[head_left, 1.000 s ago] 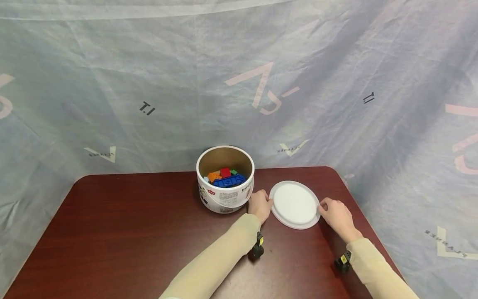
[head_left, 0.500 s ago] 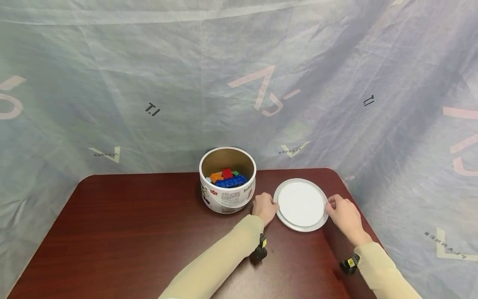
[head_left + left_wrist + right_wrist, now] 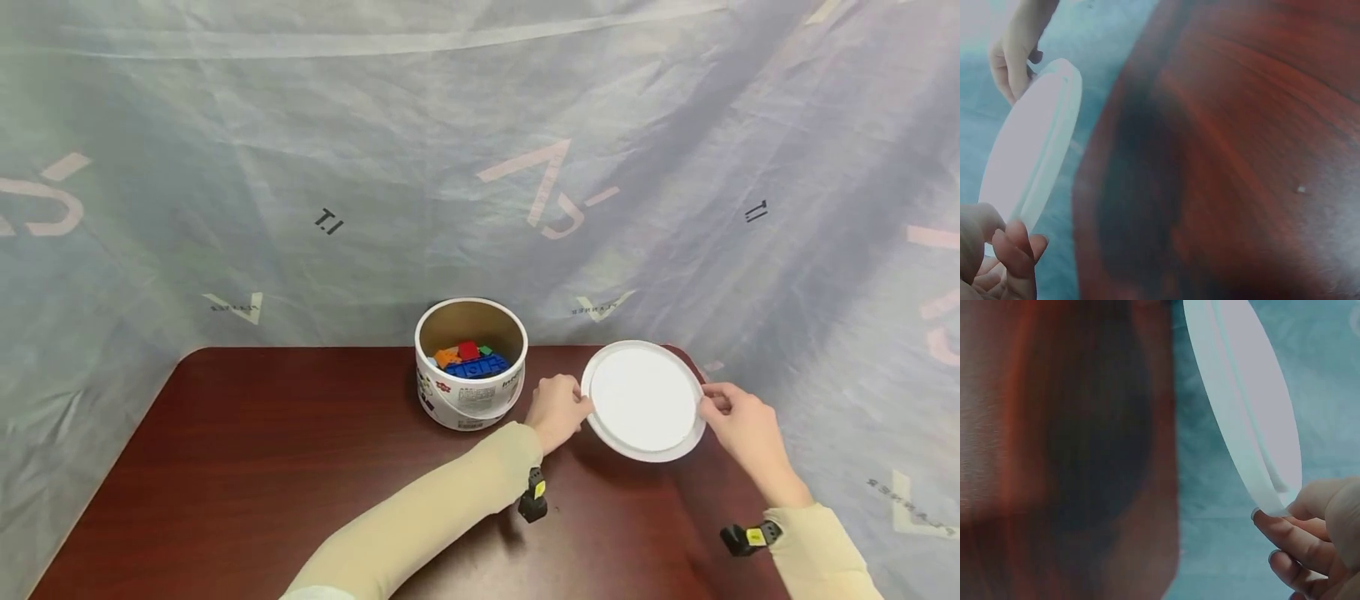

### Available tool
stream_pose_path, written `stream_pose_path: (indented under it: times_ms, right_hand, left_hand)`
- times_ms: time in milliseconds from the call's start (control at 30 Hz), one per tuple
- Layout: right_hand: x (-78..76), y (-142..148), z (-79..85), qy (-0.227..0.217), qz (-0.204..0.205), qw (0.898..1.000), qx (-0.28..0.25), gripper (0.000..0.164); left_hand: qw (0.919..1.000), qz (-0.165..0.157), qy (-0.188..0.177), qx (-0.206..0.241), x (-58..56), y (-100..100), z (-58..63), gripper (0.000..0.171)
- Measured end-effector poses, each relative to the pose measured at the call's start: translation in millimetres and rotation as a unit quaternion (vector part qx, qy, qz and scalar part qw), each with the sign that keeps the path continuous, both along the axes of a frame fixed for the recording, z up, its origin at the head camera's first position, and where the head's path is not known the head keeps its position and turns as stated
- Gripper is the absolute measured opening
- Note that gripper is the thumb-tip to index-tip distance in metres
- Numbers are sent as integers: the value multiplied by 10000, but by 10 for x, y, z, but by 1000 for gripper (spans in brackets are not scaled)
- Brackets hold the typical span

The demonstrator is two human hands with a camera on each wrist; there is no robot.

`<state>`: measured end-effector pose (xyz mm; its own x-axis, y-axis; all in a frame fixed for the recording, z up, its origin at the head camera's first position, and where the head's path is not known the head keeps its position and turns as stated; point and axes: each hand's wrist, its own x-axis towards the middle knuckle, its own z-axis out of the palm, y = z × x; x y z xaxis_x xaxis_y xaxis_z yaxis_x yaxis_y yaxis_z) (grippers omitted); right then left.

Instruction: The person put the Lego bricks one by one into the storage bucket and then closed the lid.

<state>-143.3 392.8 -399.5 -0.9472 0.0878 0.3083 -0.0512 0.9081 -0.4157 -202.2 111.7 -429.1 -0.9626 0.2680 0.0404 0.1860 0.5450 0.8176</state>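
Observation:
A round white lid (image 3: pixel 645 398) is held up above the table, a shadow beneath it in both wrist views. My left hand (image 3: pixel 558 410) pinches its left edge; in the left wrist view the thumb and curled fingers (image 3: pixel 1016 250) meet at the rim. On the opposite edge, my right hand (image 3: pixel 746 425) grips the rim between thumb and fingers, as the right wrist view also shows with its fingertips (image 3: pixel 1266 519) under the lid. Left of the left hand stands a white bucket (image 3: pixel 468 404) without a cover. Inside it lie colourful toy bricks (image 3: pixel 476 365), blue, red, orange and green.
The dark red-brown table (image 3: pixel 285 450) has its back edge against a grey printed cloth (image 3: pixel 390 183), which also hangs along the right side. A thin white handle (image 3: pixel 487 415) droops down the bucket's front.
Both hands have raised the lid off the table and shifted it to the right, a little tilted. The view has turned slightly; the bucket stands where it was.

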Motion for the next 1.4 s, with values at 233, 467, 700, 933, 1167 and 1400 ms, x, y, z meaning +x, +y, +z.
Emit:
stream_pose_path:
  times_ms: [233,467,700,933,1167,1400]
  right_hand:
    - [-31,-21,264,160,31,9999,31,33]
    - [-106,-154,478,288,189,9994,2,34]
    - [-188,-348,672,282,334,9990,-90,36]
    - [-349,-625,839,419,620,9970,-210,36]
    - [-567,-953,969,710,970,9921,-349,34]
    - [-788,-1285,1004,1116,1143,9859,-503,29]
  left_hand:
    - [9994,-178,287,-30,-58,-115,345,11]
    - [9989,-306,333,153,-135,-319,645,13]
    - [9987,-365,279,230,-166,-557,841,13]
    - [9988,-152,473,49,-300,-848,1009,15]
    - [9957,218,833,-351,-482,-1175,1125,19]
    - [9915,631,1122,-180,-611,-1452,1112,19]
